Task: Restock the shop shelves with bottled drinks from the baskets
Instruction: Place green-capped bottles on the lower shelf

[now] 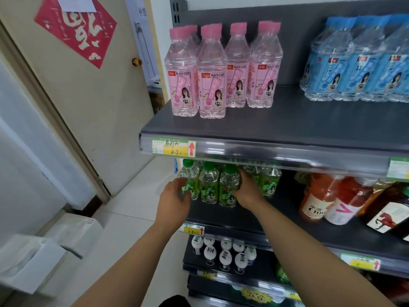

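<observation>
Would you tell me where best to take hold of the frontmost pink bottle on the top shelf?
Take the pink bottle by its narrow neck under the cap, coming from the front: it stands upright, neighbours crowd its body, necks stand apart.

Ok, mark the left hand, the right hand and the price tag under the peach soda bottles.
left hand (173,197): head view, back of the hand, at the green bottles (209,187).
right hand (246,191): head view, back of the hand.
price tag (174,149): head view, its yellow strip.
</observation>
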